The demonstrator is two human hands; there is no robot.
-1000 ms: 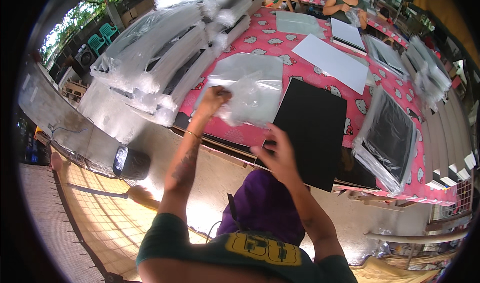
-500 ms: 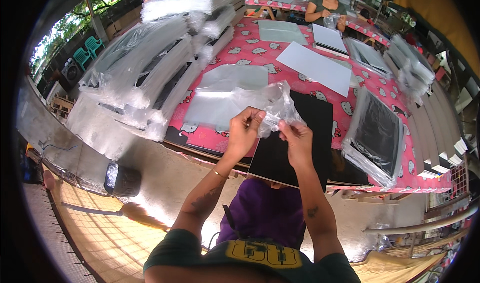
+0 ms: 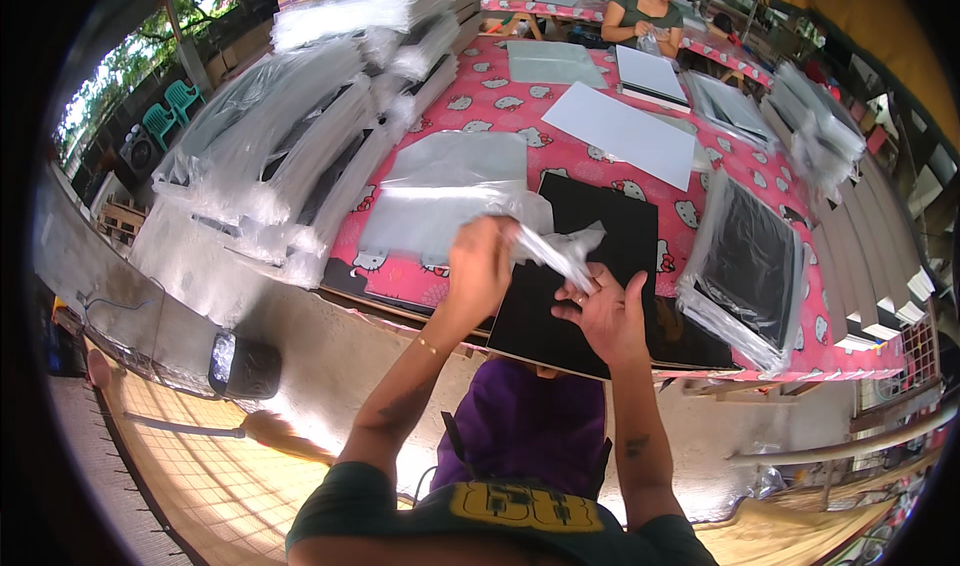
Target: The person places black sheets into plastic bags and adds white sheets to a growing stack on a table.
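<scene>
A clear plastic bag point(image 3: 556, 254), bunched into a narrow strip, stretches from my left hand point(image 3: 482, 258), whose fingers are closed on it. My right hand point(image 3: 612, 316) is open at the strip's other end, thumb apart and fingers spread. The bag reaches those fingers, but blur hides whether they touch it. Below both hands a flat black board point(image 3: 535, 331) lies at the table's near edge. Left of it, clear plastic sheets or bags point(image 3: 440, 191) are spread flat on the pink patterned cloth point(image 3: 415, 284).
Tall piles of plastic-wrapped boards point(image 3: 290, 136) stand at left. A wrapped black board stack point(image 3: 745, 261) lies at right, near a row of grey-brown boards point(image 3: 860, 266). A white board point(image 3: 625, 131) lies farther back. Across the table, a co-worker point(image 3: 645, 16) handles plastic.
The plastic bag has gone from loosely spread between both hands to a narrow gathered strip. My right hand has opened and moved slightly lower; my left still grips the bag.
</scene>
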